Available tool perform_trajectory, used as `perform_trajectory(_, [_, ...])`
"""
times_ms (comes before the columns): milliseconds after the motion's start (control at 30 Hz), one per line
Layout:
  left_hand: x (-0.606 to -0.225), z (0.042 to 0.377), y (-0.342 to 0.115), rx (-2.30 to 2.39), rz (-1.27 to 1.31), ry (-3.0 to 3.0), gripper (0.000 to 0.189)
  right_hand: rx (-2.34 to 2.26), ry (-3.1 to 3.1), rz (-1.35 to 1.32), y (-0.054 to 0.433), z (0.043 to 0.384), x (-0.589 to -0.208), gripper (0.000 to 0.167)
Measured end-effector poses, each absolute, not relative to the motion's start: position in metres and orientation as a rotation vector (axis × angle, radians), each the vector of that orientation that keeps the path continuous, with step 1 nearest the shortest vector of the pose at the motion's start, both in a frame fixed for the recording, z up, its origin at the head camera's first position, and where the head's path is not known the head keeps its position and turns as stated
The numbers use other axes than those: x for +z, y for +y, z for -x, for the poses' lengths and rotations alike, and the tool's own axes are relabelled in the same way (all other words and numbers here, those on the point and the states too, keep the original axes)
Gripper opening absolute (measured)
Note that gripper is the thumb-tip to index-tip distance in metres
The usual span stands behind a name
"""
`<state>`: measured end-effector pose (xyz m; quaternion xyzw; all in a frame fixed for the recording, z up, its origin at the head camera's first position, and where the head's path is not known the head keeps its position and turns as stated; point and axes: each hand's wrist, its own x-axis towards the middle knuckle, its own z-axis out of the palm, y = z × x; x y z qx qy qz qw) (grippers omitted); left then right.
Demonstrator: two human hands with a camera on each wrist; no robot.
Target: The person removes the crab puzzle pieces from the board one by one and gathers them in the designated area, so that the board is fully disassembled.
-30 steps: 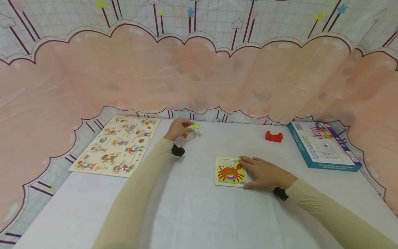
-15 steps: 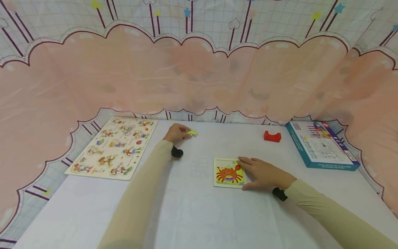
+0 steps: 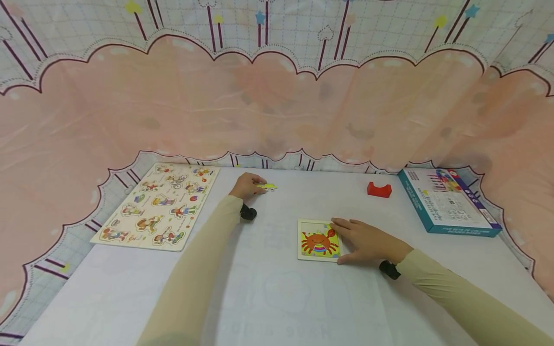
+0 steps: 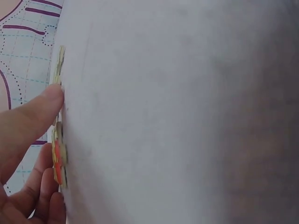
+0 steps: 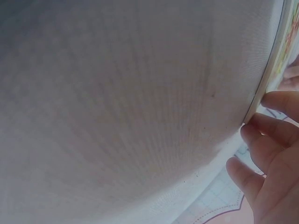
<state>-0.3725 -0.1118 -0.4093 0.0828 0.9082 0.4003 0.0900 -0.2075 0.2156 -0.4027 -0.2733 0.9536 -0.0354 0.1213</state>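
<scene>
Near the back of the table, my left hand [image 3: 247, 186] pinches a flat yellow puzzle piece [image 3: 269, 187] that sticks out to the right of the fingertips. A second piece with red on it [image 4: 58, 156] sits by the curled fingers in the left wrist view, mostly hidden under the hand in the head view. My right hand [image 3: 368, 240] rests at the right side of a small square crab puzzle [image 3: 320, 242] in a pale frame, fingers spread and touching its edge. The frame's pale side [image 5: 267, 74] shows edge-on in the right wrist view.
On the left lies a large puzzle board [image 3: 157, 206] with cartoon figures. A red block with a curved notch [image 3: 379, 190] stands at the back right, beside a teal-and-white box [image 3: 450, 204]. A patterned curtain [image 3: 277, 105] hangs behind the white table [image 3: 268, 288].
My left hand has brought the yellow piece slightly nearer, down to the red one, which it now mostly covers. The right hand and the crab puzzle have stayed in place.
</scene>
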Motion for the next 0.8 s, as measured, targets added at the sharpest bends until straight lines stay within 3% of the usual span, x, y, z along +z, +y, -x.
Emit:
perform_trajectory(600, [-0.416, 0.383, -0.112, 1.124, -0.250, 2.700, 0.032, -0.108, 2.790, 0.805, 0.216, 0.207, -0.403, 0.095])
perform_trajectory(800, [-0.413, 0.382, -0.115, 1.108, -0.284, 2.703, 0.040, -0.097, 2.794, 0.804, 0.216, 0.207, -0.402, 0.096])
